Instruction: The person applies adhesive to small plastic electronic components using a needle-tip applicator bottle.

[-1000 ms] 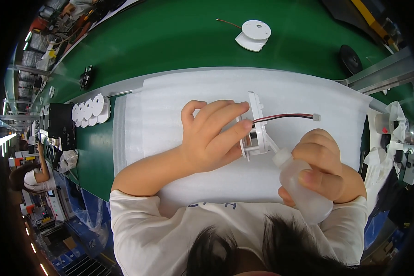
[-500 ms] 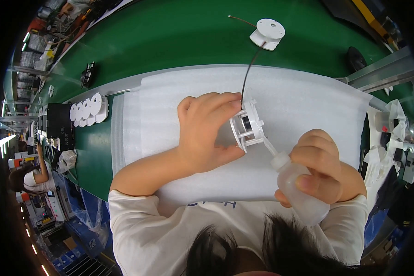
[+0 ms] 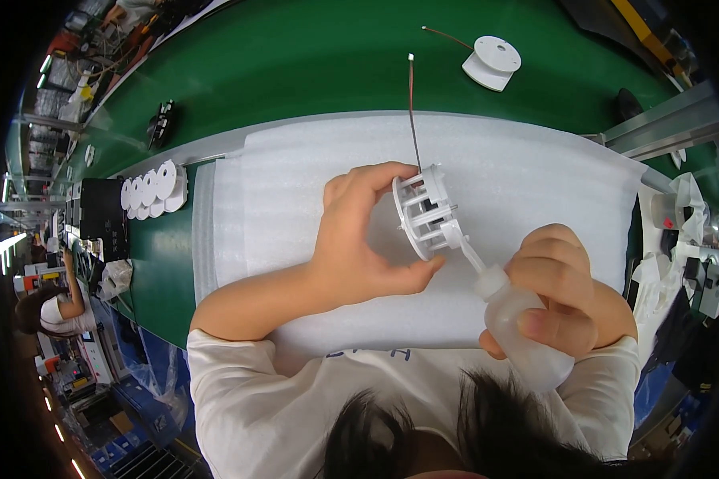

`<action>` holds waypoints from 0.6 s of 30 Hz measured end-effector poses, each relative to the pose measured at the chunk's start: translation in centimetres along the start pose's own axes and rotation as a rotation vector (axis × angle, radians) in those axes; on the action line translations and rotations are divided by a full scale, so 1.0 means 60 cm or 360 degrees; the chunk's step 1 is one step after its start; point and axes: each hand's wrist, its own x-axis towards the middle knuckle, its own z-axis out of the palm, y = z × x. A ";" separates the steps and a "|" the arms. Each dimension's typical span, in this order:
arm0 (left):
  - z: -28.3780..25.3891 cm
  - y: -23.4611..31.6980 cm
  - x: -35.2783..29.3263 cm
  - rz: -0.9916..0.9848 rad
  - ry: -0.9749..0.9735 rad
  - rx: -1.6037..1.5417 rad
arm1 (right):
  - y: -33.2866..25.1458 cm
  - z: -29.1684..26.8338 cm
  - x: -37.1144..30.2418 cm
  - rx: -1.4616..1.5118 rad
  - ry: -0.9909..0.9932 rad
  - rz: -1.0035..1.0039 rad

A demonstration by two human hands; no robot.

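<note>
My left hand grips a white round plastic frame by its edge, fingers at the top and thumb below. The part has several posts, and a thin dark red wire with a small white plug rises from it. Closed around a translucent squeeze bottle is my right hand. The bottle is tilted, its narrow nozzle reaching up to the lower right side of the frame; whether the tip touches is hard to tell. Both hands are above a white foam sheet.
On the green table beyond the sheet lies another white round part with a wire. White discs stand in rows at the left, beside a black box. A metal rail is at right. Another person works far left.
The white frame has turned in my left hand, showing more posts, and its wire now points straight up. The part and a dark piece on the table have shifted right. The bottle moved slightly.
</note>
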 end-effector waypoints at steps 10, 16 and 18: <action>-0.006 0.017 0.004 -0.0554 -0.0164 -0.1240 | 0.004 0.005 -0.002 -0.0017 0.0052 -0.0053; -0.017 0.014 0.009 -0.0668 -0.0251 -0.1470 | 0.005 0.010 -0.006 -0.0025 0.0086 -0.0087; -0.016 0.012 0.007 -0.0677 -0.0240 -0.1473 | 0.005 0.011 -0.006 -0.0030 0.0093 -0.0088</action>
